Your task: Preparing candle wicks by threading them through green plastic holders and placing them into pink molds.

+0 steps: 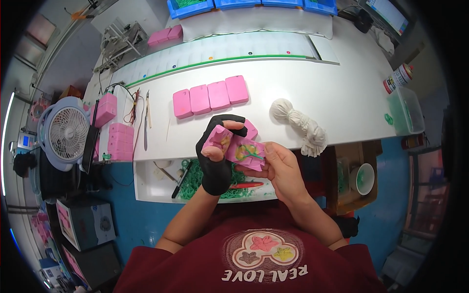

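Observation:
My left hand (215,168), in a black fingerless glove, grips one pink rubber mould half (215,133) with yellow in its hollow. Beside it, my bare right hand (285,168) pinches the other pink mould half (239,154) by its right edge. Green and yellow branching material lies on that half's inner face. The two halves are folded apart, close together or touching; whether they are joined is hidden. Just behind my hands another pink block (251,129) rests on the white table (273,83). Four-cornered pink moulds (210,97) stand in a row farther back.
Below my hands an open drawer (151,188) holds green shreds (195,180), a red-handled tool (246,185) and a black pen (181,183). A bundled white cloth (299,124) lies right. Stacked pink blocks (120,141) and a fan (68,132) stand left; a spray can (398,78) stands right.

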